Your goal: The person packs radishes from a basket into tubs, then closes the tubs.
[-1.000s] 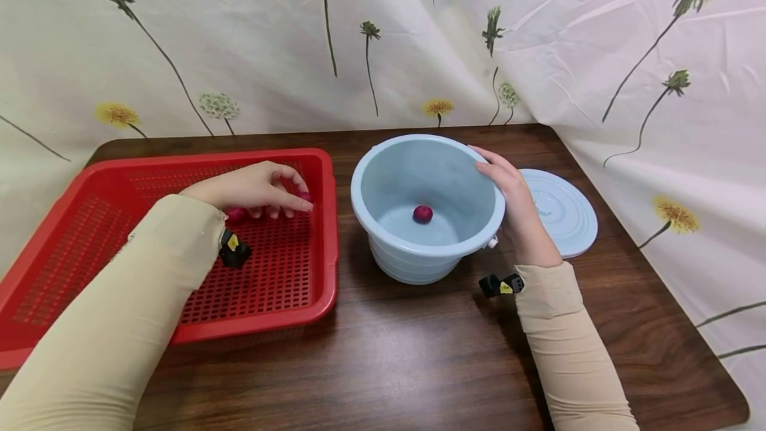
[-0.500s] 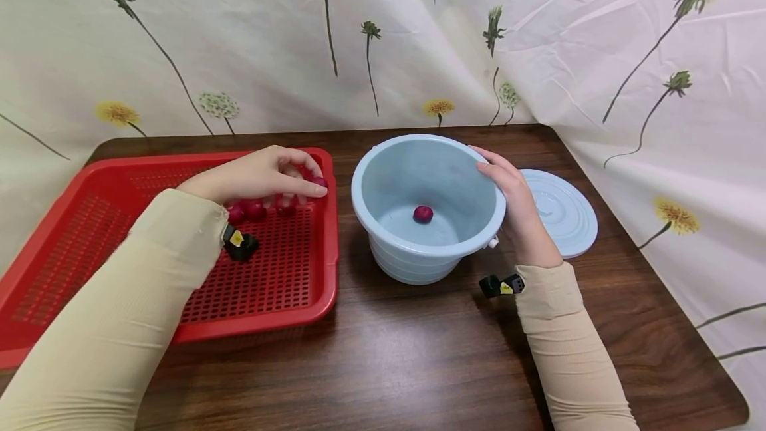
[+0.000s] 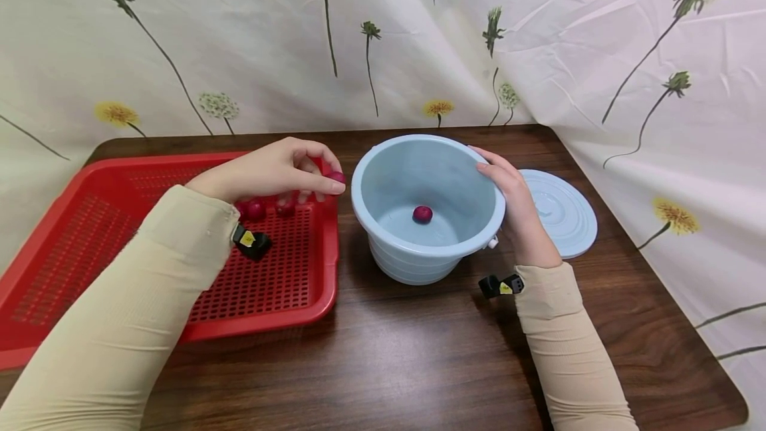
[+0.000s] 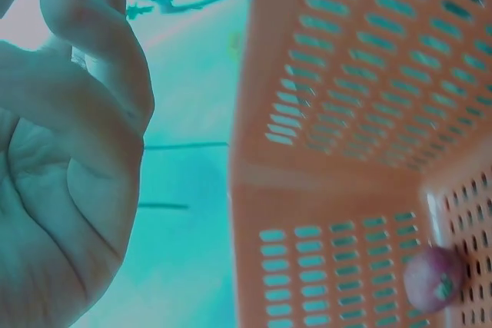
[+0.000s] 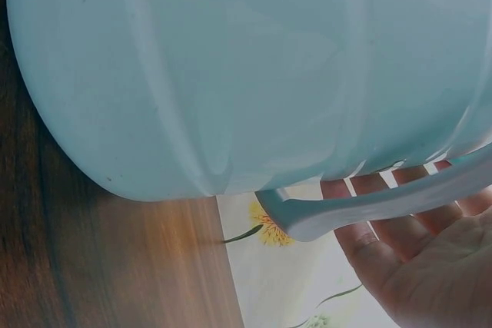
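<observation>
My left hand [image 3: 272, 168] pinches a small dark red round fruit [image 3: 337, 177] between thumb and fingers, over the right rim of the red basket [image 3: 329, 265] and close to the bucket's left side. Several more such fruits [image 3: 256, 209] lie in the basket below that hand; one fruit [image 4: 434, 278] shows against the basket's mesh in the left wrist view. My right hand [image 3: 509, 191] grips the rim of the light blue bucket [image 3: 413, 265], its fingers beside the bucket's handle [image 5: 346, 213] in the right wrist view. A single fruit [image 3: 422, 214] rests on the bucket's bottom.
A light blue round lid [image 3: 568, 218] lies on the table right of the bucket, partly behind my right hand. The dark wooden table [image 3: 383, 358] ends at a white cloth [image 3: 407, 52] printed with dandelions.
My left hand has lifted the pinched fruit and moved right, from inside the basket to over its right rim, uncovering other fruits below. My right hand and the bucket stay put.
</observation>
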Tool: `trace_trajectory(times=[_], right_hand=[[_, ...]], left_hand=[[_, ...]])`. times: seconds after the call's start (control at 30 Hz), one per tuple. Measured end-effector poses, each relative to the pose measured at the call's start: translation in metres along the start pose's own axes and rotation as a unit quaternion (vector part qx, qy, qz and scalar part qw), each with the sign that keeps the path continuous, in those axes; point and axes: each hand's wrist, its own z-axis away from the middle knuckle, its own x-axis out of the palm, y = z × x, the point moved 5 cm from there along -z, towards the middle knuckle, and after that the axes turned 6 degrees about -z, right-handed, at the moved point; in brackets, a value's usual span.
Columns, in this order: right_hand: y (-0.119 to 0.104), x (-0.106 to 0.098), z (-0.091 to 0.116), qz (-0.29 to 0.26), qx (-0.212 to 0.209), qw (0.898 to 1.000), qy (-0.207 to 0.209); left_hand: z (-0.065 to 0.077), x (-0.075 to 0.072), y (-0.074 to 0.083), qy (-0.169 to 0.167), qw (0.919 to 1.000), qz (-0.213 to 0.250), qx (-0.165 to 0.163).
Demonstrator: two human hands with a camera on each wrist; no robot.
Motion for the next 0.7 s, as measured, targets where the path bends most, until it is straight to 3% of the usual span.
trace_trajectory(times=[0.33,0.53,0.7], right_hand=[[0.0,0.0,0.0,0.008,0.003,1.0,0.0],[-0.001,-0.001,0.0,0.018,0.004,1.0,-0.002],[0.0,0.0,0.0,0.01,0.002,1.0,-0.004]], left_hand=[[-0.005,0.005,0.025,0.005,0.9995,0.02,0.024],[-0.012,0.009,0.041,0.023,0.9953,0.074,0.059],[-0.015,0.011,0.05,0.028,0.9935,0.089,0.065]])
